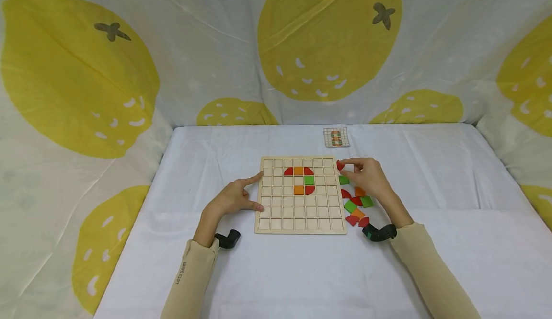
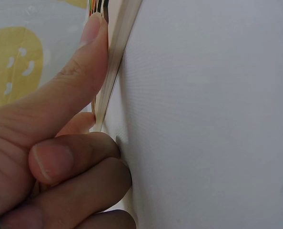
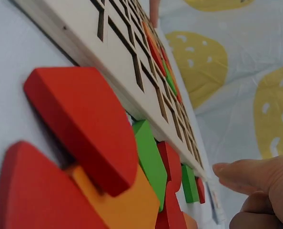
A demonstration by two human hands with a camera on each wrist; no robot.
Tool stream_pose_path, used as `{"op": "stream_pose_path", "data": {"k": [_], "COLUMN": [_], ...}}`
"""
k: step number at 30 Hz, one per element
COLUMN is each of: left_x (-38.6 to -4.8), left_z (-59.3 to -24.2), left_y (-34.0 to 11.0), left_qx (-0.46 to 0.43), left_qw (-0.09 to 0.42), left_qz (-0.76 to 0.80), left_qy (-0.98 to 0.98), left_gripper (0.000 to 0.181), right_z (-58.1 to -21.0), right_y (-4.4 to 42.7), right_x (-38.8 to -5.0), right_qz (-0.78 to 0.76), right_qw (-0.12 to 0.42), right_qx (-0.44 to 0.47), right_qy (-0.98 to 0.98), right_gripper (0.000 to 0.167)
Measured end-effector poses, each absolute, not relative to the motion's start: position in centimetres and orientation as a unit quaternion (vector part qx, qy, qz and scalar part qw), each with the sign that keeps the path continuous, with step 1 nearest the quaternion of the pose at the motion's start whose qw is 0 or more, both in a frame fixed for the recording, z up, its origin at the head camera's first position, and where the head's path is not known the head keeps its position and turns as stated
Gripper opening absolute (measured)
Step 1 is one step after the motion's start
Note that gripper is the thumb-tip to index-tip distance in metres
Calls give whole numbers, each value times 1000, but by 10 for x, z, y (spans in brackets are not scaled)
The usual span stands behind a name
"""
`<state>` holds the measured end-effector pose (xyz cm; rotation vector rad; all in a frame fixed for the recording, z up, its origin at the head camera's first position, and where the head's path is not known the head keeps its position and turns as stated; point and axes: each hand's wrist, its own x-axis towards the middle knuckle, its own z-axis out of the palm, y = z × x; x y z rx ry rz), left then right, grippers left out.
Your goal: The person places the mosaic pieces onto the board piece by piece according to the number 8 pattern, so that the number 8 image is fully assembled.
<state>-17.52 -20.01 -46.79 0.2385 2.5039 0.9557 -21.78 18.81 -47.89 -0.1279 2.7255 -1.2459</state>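
A square wooden grid board (image 1: 285, 224) lies in the middle of the table. Red quarter-rounds, orange squares and a green square (image 1: 309, 180) fill some of its upper cells. My left hand (image 1: 230, 198) touches the board's left edge with spread thumb and forefinger; its other fingers are curled in the left wrist view. Beyond the board's right edge, my right hand (image 1: 367, 175) has thumb and forefinger around a small red piece (image 1: 339, 165). That red piece (image 3: 201, 190) seems to lie on the cloth in the right wrist view, apart from the fingertip shown there.
A loose heap of red, orange and green pieces (image 1: 358, 212) lies along the board's right side. Behind the board is a small card (image 1: 336, 138) printed with a coloured grid pattern. White cloth (image 1: 297, 276) covers the table, and a lemon-print curtain (image 1: 215, 46) hangs behind.
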Motion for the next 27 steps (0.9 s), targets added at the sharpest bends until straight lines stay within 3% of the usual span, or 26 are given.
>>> {"op": "stream_pose_path", "data": {"k": [14,27], "left_x": [-174,-175], "left_z": [-465,-466], "left_y": [-199,-199], "left_qx": [89,85], "left_qw": [221,227], "left_qz": [345,344], "left_qy": [908,907], "left_gripper": [107,108], "right_z": [-483,-482], "right_y": [196,210], "right_x": [-222,-225], "right_qz": [-401,-408], "right_qw": [65,101], "right_qx": [-31,-69], "right_qy": [913,905], "right_gripper": [33,29]}}
